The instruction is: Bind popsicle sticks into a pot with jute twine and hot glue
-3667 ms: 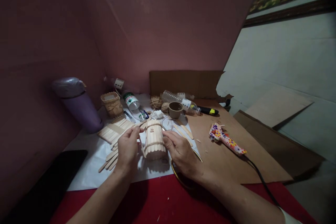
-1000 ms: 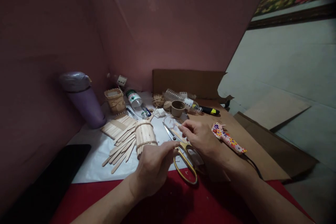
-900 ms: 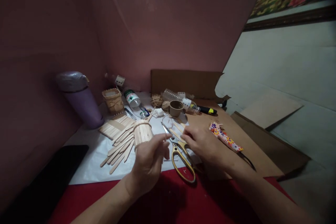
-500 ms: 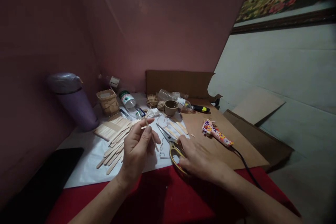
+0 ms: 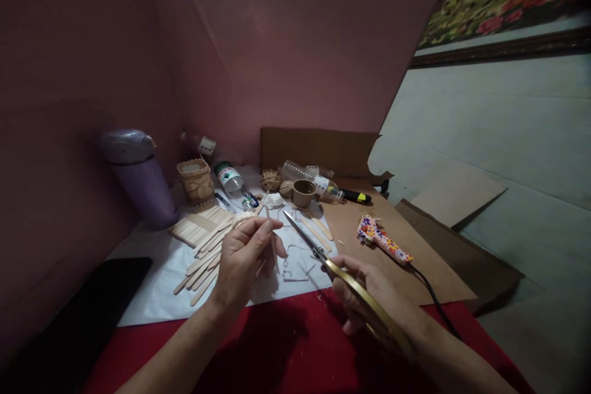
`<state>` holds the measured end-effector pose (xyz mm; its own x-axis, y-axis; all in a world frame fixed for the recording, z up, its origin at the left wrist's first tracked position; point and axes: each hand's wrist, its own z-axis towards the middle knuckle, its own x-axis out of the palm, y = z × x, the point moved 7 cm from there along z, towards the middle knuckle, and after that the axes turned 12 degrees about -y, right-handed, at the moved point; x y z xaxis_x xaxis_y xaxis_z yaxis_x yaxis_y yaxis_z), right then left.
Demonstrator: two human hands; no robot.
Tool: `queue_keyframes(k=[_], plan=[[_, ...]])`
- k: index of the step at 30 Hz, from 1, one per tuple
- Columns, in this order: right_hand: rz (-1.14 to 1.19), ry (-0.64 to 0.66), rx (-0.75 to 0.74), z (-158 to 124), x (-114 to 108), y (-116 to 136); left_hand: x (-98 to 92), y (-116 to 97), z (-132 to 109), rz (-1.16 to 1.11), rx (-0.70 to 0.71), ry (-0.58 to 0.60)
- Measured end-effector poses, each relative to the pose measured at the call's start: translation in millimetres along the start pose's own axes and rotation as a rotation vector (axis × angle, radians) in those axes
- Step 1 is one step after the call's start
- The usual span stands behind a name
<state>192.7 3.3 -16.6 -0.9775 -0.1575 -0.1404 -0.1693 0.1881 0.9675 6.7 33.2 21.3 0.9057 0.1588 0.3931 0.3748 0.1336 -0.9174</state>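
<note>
My left hand (image 5: 244,252) pinches a thin wooden craft stick (image 5: 267,212) between thumb and fingers; part of the stick is hidden by the hand. In my right hand (image 5: 369,280) are scissors with gold handles (image 5: 307,239), raised off the table, their blades together and the tips pointing up and left near my left fingertips. A fan of loose craft sticks (image 5: 198,277) lies left of my left hand, beside a banded bundle of sticks (image 5: 196,221). A few more craft sticks (image 5: 318,225) lie beyond the scissors.
A floral glue gun (image 5: 383,239) with a black cord rests on cardboard (image 5: 415,277) at right. Behind are a small brown pot (image 5: 303,194), twine balls (image 5: 271,180), plastic bottles (image 5: 228,176), a woven-look basket (image 5: 196,181), a box cutter (image 5: 355,196) and a purple tumbler (image 5: 145,188).
My right hand has lifted the scissors from the table, gripping the handles and drawing them slightly right and toward me. My left hand stays almost in place with the stick.
</note>
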Motion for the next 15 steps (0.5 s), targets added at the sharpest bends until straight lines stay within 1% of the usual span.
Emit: queue_keyframes(k=[2, 5, 7, 11, 15], plan=[[0.042, -0.005, -0.068, 1, 4, 2, 1.1, 0, 0, 0.001, -0.009, 0.011], [0.016, 0.015, -0.251, -3, 11, 13, 3.8, -1, -2, 0.015, -0.013, 0.034], [0.014, 0.027, -0.314, -7, 16, 18, 5.7, 0, -4, 0.021, -0.033, 0.053], [0.057, 0.094, -0.252, -14, 29, 18, 6.4, 6, -7, 0.033, -0.097, 0.075], [0.112, 0.133, -0.227, -16, 39, 17, 5.6, 9, -8, 0.073, -0.089, 0.078]])
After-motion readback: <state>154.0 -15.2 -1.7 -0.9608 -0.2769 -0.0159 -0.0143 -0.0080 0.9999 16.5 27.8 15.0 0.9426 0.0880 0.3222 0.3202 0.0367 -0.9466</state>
